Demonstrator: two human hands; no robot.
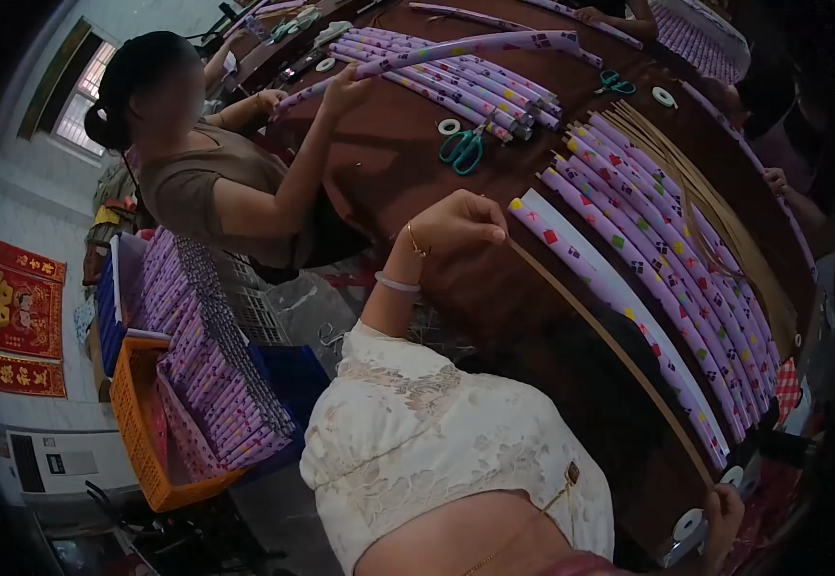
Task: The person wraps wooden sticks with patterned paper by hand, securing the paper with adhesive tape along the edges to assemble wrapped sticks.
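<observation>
Left hand (460,223): fingers pinched on strip (595,319); right hand's (722,518) seemingly clamped on its far end. Strip stretched beside white-edged roll (580,254), apparently unfinished. Neighbouring rolls (662,254) look done; loose strips (703,197) left on bench (403,182).

Table (403,187): near rolls (643,235) at right; loose strips (758,288) along their right side. Strip (580,303) runs left of near rolls, from left hand (475,223) at far end to right hand (723,516) at near end. Far rolls (456,84) at far middle; scissors (463,152) and tape (449,126) beside their near edge. Second scissors (615,84) beyond near rolls, second tape (664,97) right of them. Co-worker (244,192) left. Nearer: stacked rolls (201,346), crate (139,422) beside them.
</observation>
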